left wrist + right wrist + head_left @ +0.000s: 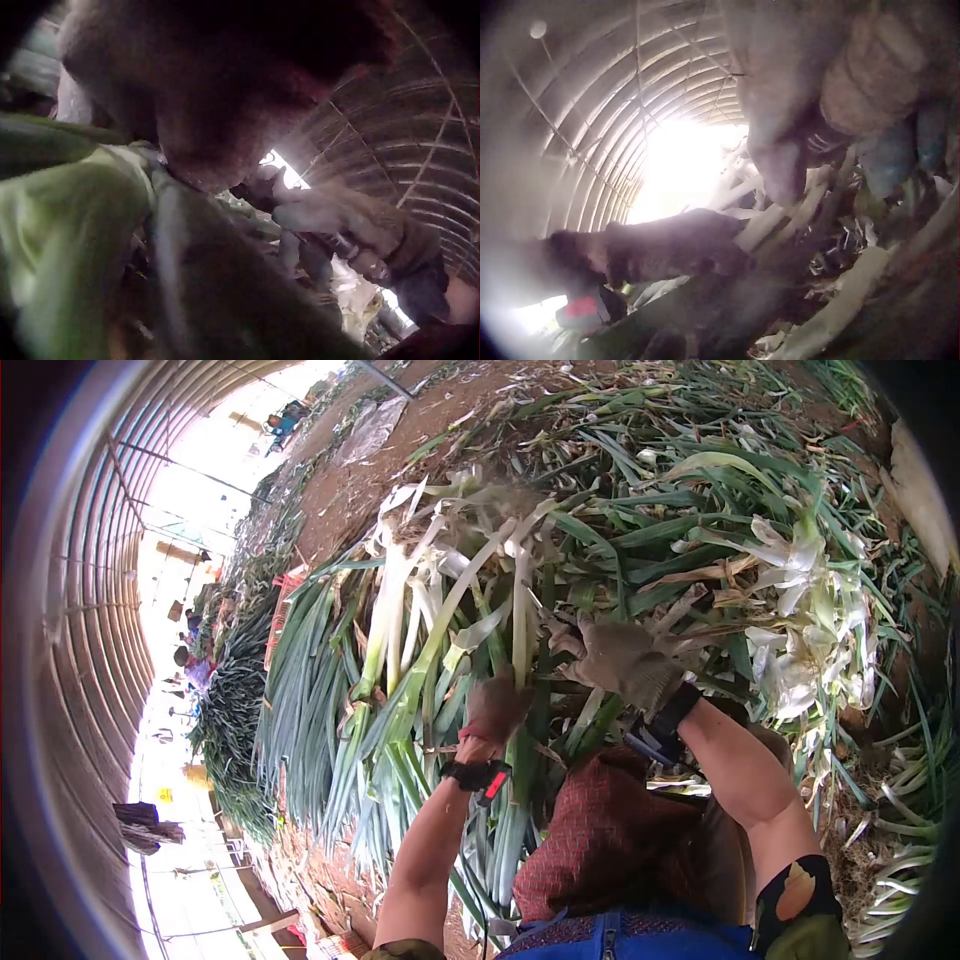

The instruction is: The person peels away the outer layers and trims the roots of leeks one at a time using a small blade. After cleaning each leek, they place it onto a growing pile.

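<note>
In the head view my left hand [497, 707], in a dark reddish glove, grips the stalk of a long green onion [520, 615], whose white root end points away from me. Close up, broad green leaves [82, 240] fill the left wrist view beside the gloved fingers. My right hand [625, 660] wears a pale, soiled glove and hovers just right of that stalk, its fingers bent. The right wrist view shows this glove's bluish fingertips [889, 165] above the onions; I cannot tell what they hold. Left of the left hand lies a bundle of green onions [390, 610].
Loose leaves and pale peelings [800, 610] cover the ground at right. Trimmed onions [905, 840] with white stems lie at lower right. A dark red patterned cloth [610, 830] covers my lap. Dense onion piles [235, 710] stand left, under a ribbed arched roof [85, 620].
</note>
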The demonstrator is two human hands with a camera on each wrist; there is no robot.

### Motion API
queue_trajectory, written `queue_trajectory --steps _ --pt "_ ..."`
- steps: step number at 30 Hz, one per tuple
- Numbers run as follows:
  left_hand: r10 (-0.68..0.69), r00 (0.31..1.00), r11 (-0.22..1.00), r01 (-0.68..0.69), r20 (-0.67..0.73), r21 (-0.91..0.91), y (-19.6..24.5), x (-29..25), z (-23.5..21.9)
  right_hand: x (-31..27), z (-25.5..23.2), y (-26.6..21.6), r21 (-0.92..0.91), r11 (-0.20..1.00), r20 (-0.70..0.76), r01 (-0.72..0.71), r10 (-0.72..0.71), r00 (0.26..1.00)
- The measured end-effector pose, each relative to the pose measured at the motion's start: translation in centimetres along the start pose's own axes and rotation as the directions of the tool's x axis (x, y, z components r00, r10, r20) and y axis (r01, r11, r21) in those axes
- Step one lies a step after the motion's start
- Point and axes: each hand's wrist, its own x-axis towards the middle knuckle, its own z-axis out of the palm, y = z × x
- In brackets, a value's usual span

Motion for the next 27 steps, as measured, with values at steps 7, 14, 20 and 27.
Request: queue_trajectory --steps 7,14,20,27 --pt "-0.087 0.994 0.983 0.097 0.071 -0.157 0.5 -4.1 -0.8 1.2 2.1 0.8 -0.002 1.0 0.018 0.028 -0.028 0.999" --pt "-0.095 0.994 0.972 0.106 0.061 -0.208 0.5 -7.2 -0.7 0.6 2.4 1.5 0.053 0.987 -0.082 0.149 -0.144 0.986" --pt "-0.127 0.987 0.908 0.157 0.102 -0.387 -0.1 -8.7 -1.3 0.7 2.3 1.4 0.029 0.979 -0.075 0.203 -0.201 0.977" --pt "-0.126 0.992 0.814 0.116 0.023 -0.569 -0.8 -10.2 -2.7 -1.0 -1.9 -1.0 0.167 0.971 -0.024 0.171 -0.169 0.985"
